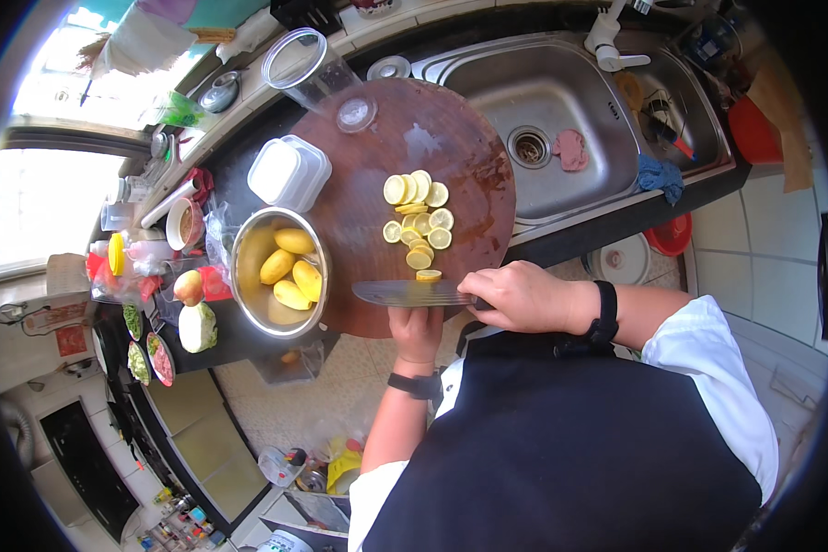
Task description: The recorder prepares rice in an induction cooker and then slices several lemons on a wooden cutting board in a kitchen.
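My right hand (521, 297) grips the handle of a kitchen knife, whose broad blade (407, 293) spans the near part of a round wooden cutting board (348, 228). Just beyond the blade lies a lemon slice (428, 275). My left hand (415, 334) is at the board's near edge, its fingertips hidden by the blade, so whatever they hold is out of sight. Farther up the board, several lemon slices (421, 219) lie loosely spread. Left of them, a steel bowl (238, 276) holds several peeled potatoes (277, 266).
White plastic containers (286, 172), a clear lid (356, 114) and a tall clear jar (310, 69) stand around the board's far left. A steel sink (559, 83) with a pink cloth (571, 150) adjoins it at right. Half a cabbage (197, 327) and an onion (188, 287) sit at left.
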`<state>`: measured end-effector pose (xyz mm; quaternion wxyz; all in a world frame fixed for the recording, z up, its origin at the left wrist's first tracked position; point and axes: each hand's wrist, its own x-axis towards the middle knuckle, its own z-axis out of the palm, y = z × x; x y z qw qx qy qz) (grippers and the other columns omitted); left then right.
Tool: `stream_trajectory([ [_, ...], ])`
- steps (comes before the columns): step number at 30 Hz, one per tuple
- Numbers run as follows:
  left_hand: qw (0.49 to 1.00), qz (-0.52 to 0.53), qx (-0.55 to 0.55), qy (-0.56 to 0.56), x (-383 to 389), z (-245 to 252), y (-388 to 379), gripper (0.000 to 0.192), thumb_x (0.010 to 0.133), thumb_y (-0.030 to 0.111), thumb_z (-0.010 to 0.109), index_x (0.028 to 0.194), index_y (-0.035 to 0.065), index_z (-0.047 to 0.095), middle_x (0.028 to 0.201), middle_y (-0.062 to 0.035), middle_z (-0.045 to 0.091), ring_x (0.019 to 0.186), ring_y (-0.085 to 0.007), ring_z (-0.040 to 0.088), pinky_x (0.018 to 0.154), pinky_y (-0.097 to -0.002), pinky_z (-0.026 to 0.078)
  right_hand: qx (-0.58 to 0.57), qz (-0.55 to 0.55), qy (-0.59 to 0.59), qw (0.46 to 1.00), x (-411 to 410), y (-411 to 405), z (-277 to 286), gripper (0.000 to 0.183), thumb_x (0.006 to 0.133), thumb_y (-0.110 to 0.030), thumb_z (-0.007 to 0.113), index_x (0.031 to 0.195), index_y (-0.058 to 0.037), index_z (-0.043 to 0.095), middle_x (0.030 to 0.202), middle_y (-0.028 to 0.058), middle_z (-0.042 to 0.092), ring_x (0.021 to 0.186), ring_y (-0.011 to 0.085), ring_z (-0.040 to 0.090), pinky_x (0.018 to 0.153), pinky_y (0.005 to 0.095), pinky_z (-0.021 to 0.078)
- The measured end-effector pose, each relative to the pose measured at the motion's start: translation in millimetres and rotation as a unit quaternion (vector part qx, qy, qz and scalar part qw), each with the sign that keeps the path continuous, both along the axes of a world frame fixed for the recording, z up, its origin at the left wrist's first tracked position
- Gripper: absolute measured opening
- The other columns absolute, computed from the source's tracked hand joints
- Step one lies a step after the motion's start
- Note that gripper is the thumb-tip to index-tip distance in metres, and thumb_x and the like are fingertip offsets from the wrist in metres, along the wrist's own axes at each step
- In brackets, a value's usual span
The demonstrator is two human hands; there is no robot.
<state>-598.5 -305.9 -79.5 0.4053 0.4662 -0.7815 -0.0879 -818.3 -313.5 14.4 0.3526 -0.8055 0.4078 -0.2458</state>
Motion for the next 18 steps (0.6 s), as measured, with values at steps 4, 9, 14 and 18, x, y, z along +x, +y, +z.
stream_trajectory([
  [4, 1.0, -0.001, -0.001, 0.0, -3.8, 7.3, -2.6, 0.035, 0.075, 0.0, 0.075, 0.109, 0.004, 0.07, 0.105, -0.0123, 0.064, 0.095, -0.0338, 0.062, 0.085, -0.0425, 0.052, 0.026, 0.005, 0.03, 0.999, -4.2, -1.6, 0.2, 0.026, 0.079, -0.015, 0.069, 0.093, -0.0027, 0.051, 0.076, 0.0164, 0.064, 0.071, 0.0368, 0.065, 0.062, 0.0451, 0.0525],
  [9, 1.0, 0.01, 0.009, 0.0, -3.9, 14.3, -2.8, 0.031, 0.073, -0.003, 0.074, 0.103, 0.0037, 0.072, 0.101, -0.0111, 0.064, 0.093, -0.0321, 0.062, 0.081, -0.0396, 0.052, 0.06, 0.011, 0.078, 0.995, -27.0, 6.3, 20.1, 0.025, 0.08, -0.015, 0.068, 0.091, -0.0019, 0.049, 0.075, 0.017, 0.064, 0.071, 0.0381, 0.065, 0.062, 0.0466, 0.0523],
  [14, 1.0, -0.002, 0.014, 0.021, 2.7, 7.4, -1.7, 0.031, 0.071, -0.003, 0.075, 0.101, 0.0031, 0.072, 0.1, -0.0115, 0.064, 0.092, -0.0325, 0.062, 0.081, -0.0401, 0.052, 0.101, 0.014, 0.141, 0.985, -34.9, 10.5, 35.5, 0.026, 0.08, -0.013, 0.069, 0.09, -0.0007, 0.049, 0.073, 0.018, 0.063, 0.071, 0.0399, 0.065, 0.063, 0.048, 0.0522],
  [18, 1.0, 0.001, 0.007, 0.024, -6.5, 16.7, -6.2, 0.029, 0.071, -0.003, 0.075, 0.098, 0.0028, 0.072, 0.103, -0.0127, 0.065, 0.095, -0.0349, 0.062, 0.086, -0.0427, 0.052, 0.065, 0.02, 0.092, 0.993, -3.0, -9.0, 26.9, 0.027, 0.079, -0.013, 0.071, 0.088, 0.0003, 0.05, 0.072, 0.0196, 0.064, 0.07, 0.0411, 0.065, 0.063, 0.0485, 0.0528],
])
